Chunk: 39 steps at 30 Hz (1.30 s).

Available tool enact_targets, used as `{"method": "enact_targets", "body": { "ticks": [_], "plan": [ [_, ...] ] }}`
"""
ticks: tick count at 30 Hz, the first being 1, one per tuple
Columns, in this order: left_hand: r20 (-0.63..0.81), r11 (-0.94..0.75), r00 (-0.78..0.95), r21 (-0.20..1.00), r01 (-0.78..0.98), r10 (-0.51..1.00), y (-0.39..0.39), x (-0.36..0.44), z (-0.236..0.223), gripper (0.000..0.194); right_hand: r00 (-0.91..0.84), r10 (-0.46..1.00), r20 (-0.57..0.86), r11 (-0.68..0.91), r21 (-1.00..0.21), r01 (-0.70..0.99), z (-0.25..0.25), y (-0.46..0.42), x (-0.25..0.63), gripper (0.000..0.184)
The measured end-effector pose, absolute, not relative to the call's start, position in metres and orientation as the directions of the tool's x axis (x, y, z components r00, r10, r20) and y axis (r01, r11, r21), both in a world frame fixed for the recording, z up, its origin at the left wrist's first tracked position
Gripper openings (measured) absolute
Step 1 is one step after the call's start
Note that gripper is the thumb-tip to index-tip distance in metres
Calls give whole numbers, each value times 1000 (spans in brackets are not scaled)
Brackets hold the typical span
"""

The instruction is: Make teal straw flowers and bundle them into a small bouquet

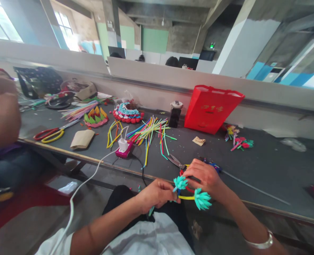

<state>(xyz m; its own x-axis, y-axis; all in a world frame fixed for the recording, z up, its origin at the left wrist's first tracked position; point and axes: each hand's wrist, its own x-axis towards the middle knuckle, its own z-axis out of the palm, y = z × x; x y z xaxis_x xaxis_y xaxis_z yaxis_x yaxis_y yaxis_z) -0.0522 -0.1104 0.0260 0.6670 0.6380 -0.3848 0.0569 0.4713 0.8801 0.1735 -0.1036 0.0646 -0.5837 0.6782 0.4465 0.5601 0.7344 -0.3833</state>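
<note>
My left hand (158, 194) is closed in a pinch on the stems of teal craft flowers, held above my lap. One teal flower (180, 183) points up from the fingers; the other flower (202, 199) sticks out to the right on a yellow stem (186, 198). Just above them, my right hand (203, 177) has its fingers bent and thumb drawn in beside the upper flower. What its fingertips grip, if anything, is hidden. A pair of scissors (176, 161) lies at the table edge, its red handles partly behind my right hand.
Coloured straw-like sticks (151, 129) lie mid-table by a pink power block (124, 150) with a white charger. Behind stand a tumbler (176, 115) and a red bag (211, 109). A glue gun (212, 165) lies right. Larger scissors (53, 134) and another person's arm (4, 109) are left.
</note>
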Motion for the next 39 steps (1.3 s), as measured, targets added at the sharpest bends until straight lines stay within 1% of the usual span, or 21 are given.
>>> {"method": "enact_targets", "body": {
  "ticks": [2,4,6,7,8,11,13,14,16,18,20,21,23,27,31,34,36,37,39],
  "plan": [
    [-367,425,652,902,76,664,-112,-53,24,23,-615,710,343,698,-458,550,72,-100,176,11],
    [-320,355,621,932,71,715,-113,-52,21,24,-616,748,245,631,-550,547,78,-98,176,12],
    [-260,288,578,957,44,774,-114,-51,17,24,-573,801,171,546,-600,584,83,-99,173,13],
    [-242,272,551,962,29,798,-113,-50,16,24,-534,833,146,502,-606,617,84,-100,170,13],
    [-247,277,521,961,20,817,-112,-49,14,24,-486,864,130,459,-601,654,84,-102,167,12],
    [-339,390,424,920,-36,840,-108,-48,9,24,-331,937,110,329,-595,733,83,-112,155,11],
    [-375,443,386,891,-101,843,-105,-47,7,24,-257,960,109,267,-618,739,81,-120,146,13],
    [-379,454,379,881,-131,844,-103,-47,7,23,-242,963,118,261,-632,729,80,-125,142,14],
    [-369,456,373,872,-179,851,-101,-47,6,20,-256,950,177,309,-639,705,75,-133,134,14],
    [-363,462,367,856,-232,857,-100,-47,6,18,-292,918,267,395,-595,699,68,-142,127,15],
    [-359,471,368,836,-282,857,-99,-47,7,21,-307,893,329,445,-543,712,59,-149,122,16],
    [-359,478,374,825,-302,855,-99,-47,8,23,-302,890,341,448,-535,717,55,-152,122,17],
    [-357,492,391,804,-334,848,-99,-49,9,26,-265,900,347,425,-556,714,46,-157,122,16],
    [-326,513,455,766,-387,829,-99,-52,12,23,-152,941,303,325,-680,657,33,-160,128,15],
    [-246,566,599,703,-431,762,-102,-53,14,17,-67,971,231,227,-783,579,24,-155,136,15],
    [-206,615,707,687,-388,677,-105,-54,16,15,-52,979,199,198,-845,497,18,-145,144,15],
    [-203,643,774,699,-314,599,-108,-55,17,14,-94,977,190,212,-874,438,16,-137,149,17],
    [-208,652,809,712,-260,550,-109,-55,17,13,-136,969,205,243,-879,411,15,-133,152,18],
    [-230,657,863,740,-145,449,-110,-56,17,12,-232,931,283,352,-864,360,17,-126,155,20]
  ]
}}
